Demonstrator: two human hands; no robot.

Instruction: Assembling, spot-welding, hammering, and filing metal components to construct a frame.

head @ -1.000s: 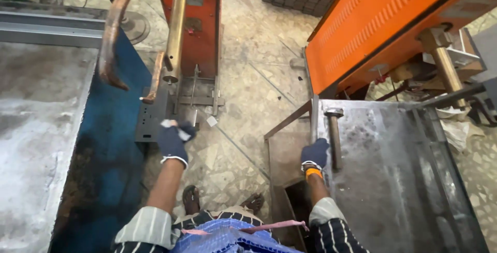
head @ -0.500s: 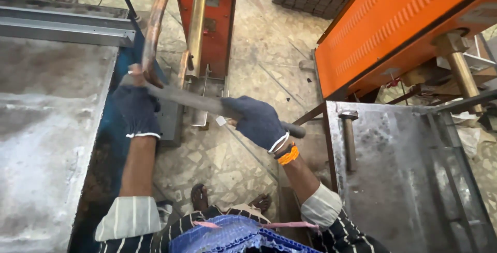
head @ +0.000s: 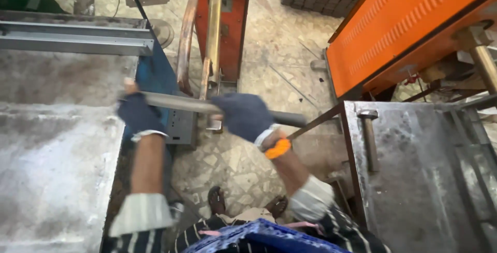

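Note:
Both my hands wear dark blue gloves and hold a long grey metal bar (head: 181,104) level in front of me. My left hand (head: 135,114) grips the bar near its left end, at the right edge of the grey steel table (head: 52,170). My right hand (head: 243,116) is shut around the bar further right, and the bar's dark end (head: 290,119) sticks out past it. An orange band sits on my right wrist. The bar hangs just in front of the copper arms (head: 187,30) of the orange machine (head: 233,20).
A second steel table (head: 414,180) stands at the right with a hammer (head: 368,136) lying on it. An orange machine housing (head: 404,30) rises behind it. A steel channel (head: 72,38) lies across the left table's far side. Dark blocks are stacked at the top. My sandalled feet stand on stone flooring.
A second ago my hands were apart, the right one by the hammer on the right table. Both now hold the metal bar, which has shifted leftward toward the left table.

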